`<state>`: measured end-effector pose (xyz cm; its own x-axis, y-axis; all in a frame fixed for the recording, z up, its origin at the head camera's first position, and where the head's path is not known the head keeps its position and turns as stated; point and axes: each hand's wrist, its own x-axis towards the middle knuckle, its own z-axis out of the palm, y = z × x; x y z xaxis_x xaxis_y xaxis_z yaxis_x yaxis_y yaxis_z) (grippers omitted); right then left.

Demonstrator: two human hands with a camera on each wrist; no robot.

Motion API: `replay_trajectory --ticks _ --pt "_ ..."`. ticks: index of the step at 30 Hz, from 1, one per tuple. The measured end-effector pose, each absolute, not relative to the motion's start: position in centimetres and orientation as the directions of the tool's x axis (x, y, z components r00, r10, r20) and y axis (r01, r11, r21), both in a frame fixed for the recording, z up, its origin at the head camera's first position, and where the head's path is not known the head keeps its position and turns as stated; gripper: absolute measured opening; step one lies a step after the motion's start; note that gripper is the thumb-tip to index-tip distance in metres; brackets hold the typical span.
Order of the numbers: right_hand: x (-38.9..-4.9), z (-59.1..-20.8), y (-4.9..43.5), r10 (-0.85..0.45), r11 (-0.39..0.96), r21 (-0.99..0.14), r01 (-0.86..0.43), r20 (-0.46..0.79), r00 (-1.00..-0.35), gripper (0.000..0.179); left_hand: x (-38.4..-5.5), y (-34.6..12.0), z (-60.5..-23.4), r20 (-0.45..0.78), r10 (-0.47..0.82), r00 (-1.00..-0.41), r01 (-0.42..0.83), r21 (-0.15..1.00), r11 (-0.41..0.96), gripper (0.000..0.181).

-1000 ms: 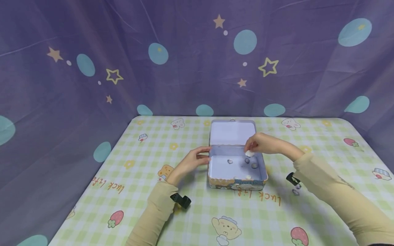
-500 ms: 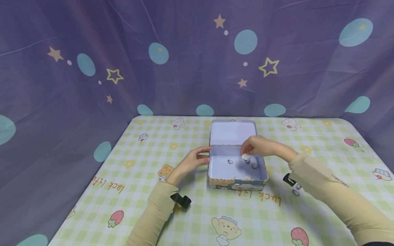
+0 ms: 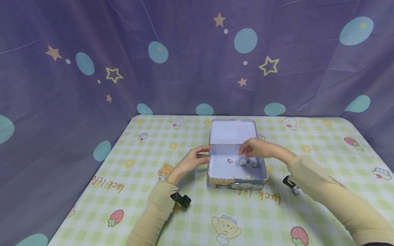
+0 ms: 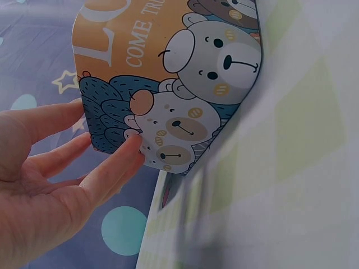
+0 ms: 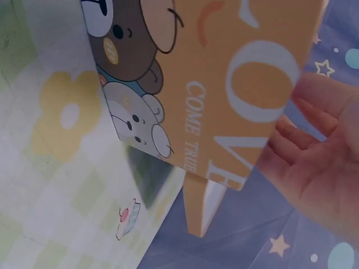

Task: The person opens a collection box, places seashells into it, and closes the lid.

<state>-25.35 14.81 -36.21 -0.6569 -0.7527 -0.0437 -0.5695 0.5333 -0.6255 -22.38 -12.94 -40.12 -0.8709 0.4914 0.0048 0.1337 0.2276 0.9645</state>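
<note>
The tin box (image 3: pixel 224 184), left edge touched by the straight-fingered left hand (image 3: pixel 194 159), is best steadied while the right hand (image 3: pixel 256 147), grip unclear, works gently at the pale pebble (image 3: pixel 243 162).

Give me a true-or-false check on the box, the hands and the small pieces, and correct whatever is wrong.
1. The box has its lid open. True.
2. The left hand is inside the box. False: it is outside, at the box's left side.
3. The right hand is over the box's interior. True.
4. Every small piece lies in the box. False: at least one small piece lies on the tablecloth.
5. The lid's inner face is black. False: it is pale.
</note>
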Motion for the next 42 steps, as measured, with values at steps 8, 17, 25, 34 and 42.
replay_trajectory --ticks 8,17,25,34,42 --pt "-24.3 -35.4 16.0 -0.699 0.525 -0.654 -0.544 0.033 -0.714 0.018 -22.4 -13.0 -40.0 0.006 0.495 -0.869 0.135 0.965 0.225 0.047" --pt "-23.0 -35.0 18.0 -0.645 0.539 -0.631 -0.558 0.117 -0.755 0.020 -22.4 -13.0 -39.9 -0.003 0.495 -0.869 0.127 0.965 0.228 0.047" --pt "-22.0 -35.4 20.0 -0.600 0.543 -0.613 -0.573 0.195 -0.776 0.019 -22.4 -13.0 -40.0 0.005 0.501 -0.865 0.132 0.967 0.219 0.048" --pt "-20.8 -36.0 22.4 -0.543 0.560 -0.619 -0.551 0.228 -0.808 0.015 -22.4 -12.9 -40.1 0.004 0.499 -0.866 0.136 0.964 0.229 0.047" --pt "-20.0 -36.3 24.2 -0.490 0.620 -0.619 -0.483 0.176 -0.854 0.016 -22.4 -13.0 -40.1 0.004 0.497 -0.868 0.139 0.962 0.235 0.047"
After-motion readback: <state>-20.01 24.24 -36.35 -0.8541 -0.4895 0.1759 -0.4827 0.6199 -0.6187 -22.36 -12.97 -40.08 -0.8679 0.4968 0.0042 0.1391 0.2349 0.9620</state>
